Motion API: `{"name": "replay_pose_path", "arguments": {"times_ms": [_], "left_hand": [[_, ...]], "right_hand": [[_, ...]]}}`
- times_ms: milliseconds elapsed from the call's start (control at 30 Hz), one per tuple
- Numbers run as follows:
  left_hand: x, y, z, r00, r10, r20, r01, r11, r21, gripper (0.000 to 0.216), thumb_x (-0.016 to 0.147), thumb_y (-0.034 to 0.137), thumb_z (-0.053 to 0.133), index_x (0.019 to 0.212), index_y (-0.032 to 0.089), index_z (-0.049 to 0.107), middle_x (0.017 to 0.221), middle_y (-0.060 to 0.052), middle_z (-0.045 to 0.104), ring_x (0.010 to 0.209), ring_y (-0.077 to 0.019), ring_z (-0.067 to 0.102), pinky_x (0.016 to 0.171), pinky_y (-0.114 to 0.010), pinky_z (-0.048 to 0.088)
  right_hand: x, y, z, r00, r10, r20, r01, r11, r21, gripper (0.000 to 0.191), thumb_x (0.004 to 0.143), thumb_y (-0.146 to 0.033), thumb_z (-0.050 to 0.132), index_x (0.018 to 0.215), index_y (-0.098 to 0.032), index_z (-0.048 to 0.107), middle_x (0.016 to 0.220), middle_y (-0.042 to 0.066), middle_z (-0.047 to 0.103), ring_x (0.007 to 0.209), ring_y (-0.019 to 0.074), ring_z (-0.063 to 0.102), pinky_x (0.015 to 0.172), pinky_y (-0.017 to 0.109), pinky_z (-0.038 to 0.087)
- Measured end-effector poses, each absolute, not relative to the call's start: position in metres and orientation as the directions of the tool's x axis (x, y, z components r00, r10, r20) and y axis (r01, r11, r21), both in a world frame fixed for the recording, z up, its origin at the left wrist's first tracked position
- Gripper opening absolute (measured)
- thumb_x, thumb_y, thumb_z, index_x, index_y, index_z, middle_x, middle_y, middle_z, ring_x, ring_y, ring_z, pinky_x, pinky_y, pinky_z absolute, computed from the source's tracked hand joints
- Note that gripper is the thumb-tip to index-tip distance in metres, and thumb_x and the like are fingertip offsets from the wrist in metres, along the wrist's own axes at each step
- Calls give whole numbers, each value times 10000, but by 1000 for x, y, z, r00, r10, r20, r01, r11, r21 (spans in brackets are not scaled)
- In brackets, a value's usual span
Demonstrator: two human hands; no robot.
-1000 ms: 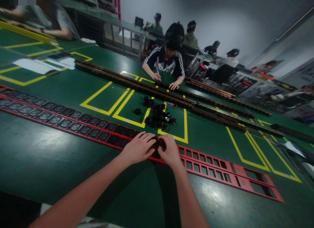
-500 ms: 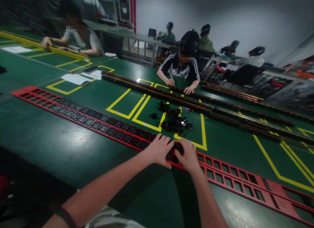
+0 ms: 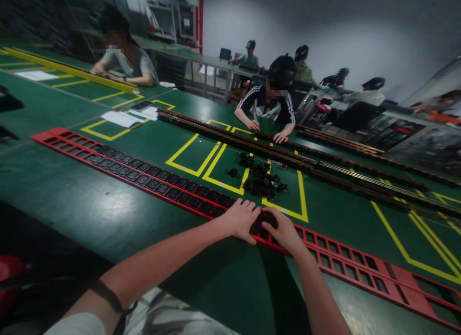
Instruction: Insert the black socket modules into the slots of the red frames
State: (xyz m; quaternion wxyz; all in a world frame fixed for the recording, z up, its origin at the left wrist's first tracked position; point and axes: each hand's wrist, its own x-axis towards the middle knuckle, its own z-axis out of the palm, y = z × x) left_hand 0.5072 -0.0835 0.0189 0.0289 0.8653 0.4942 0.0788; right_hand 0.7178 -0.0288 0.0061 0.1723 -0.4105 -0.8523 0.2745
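Note:
A long red slotted frame (image 3: 345, 251) lies slantwise across the table, with two rows of openings. Black socket modules (image 3: 162, 187) fill much of its left part. My left hand (image 3: 242, 221) spans the frame near its middle, thumb at the near edge and fingers over the far row, gripping it. Just to the right, my right hand (image 3: 284, 229) curls thumb and fingers around a black socket module (image 3: 268, 219) at the frame. The fingers partly hide that module. Beyond my hands lies a loose heap of black modules (image 3: 262, 179).
Long dark rails (image 3: 230, 138) run across the table behind the heap. Yellow tape lines (image 3: 302, 196) mark the green tabletop (image 3: 108, 205). White papers (image 3: 120, 118) lie at left. A co-worker (image 3: 266, 104) sits opposite; another person handles a yellow bar (image 3: 111, 83).
The view has shifted slightly, so the table and frame appear a little further right. Both hands stay at the same part of the frame, with only slight finger movement.

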Motion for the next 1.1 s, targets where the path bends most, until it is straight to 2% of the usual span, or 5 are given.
{"name": "replay_pose_path", "arguments": {"times_ms": [267, 467, 600, 867, 1100], "left_hand": [[507, -87, 9, 484, 864, 139, 849, -502, 164, 1003, 661, 786, 642, 1392, 125, 458, 1273, -155, 585, 1168, -335, 528, 1091, -472, 303], [507, -89, 2, 476, 865, 160, 846, -500, 185, 1003, 653, 782, 657, 1406, 150, 457, 1318, -153, 575, 1219, -344, 510, 1128, -483, 257], [507, -89, -1, 480, 861, 169, 841, -507, 190, 1016, 662, 780, 652, 1434, 156, 435, 1343, -154, 567, 1243, -348, 498, 1135, -490, 244], [507, -91, -1, 468, 865, 180, 845, -497, 197, 1050, 665, 792, 645, 1455, 139, 415, 1375, -153, 557, 1262, -338, 490, 1153, -477, 231], [506, -91, 0, 473, 864, 172, 845, -500, 188, 1075, 681, 804, 622, 1472, 112, 397, 1401, -170, 543, 1288, -335, 476, 1167, -470, 218]], "right_hand": [[725, -28, 12, -657, 753, 40, 565, 526, -635, 374, 864, -225, 613, 1236, -212, 587, 1246, 98, 659, 1150, 267, 614, 1037, 470, 459], [722, -32, 2, -639, 764, 94, 588, 564, -580, 427, 854, -194, 646, 1272, -248, 577, 1290, 85, 640, 1206, 275, 572, 1073, 509, 415], [723, -31, -2, -672, 716, 187, 501, 626, -598, 429, 851, -173, 663, 1262, -262, 582, 1342, 81, 601, 1270, 262, 529, 1108, 494, 393], [722, -37, 6, -638, 725, 261, 491, 644, -587, 338, 869, -198, 626, 1205, -233, 615, 1153, 91, 624, 1112, 271, 554, 1004, 480, 455], [721, -35, 5, -619, 739, 266, 512, 636, -577, 303, 874, -228, 612, 1177, -230, 617, 1145, 98, 664, 1086, 284, 577, 980, 499, 462]]}}
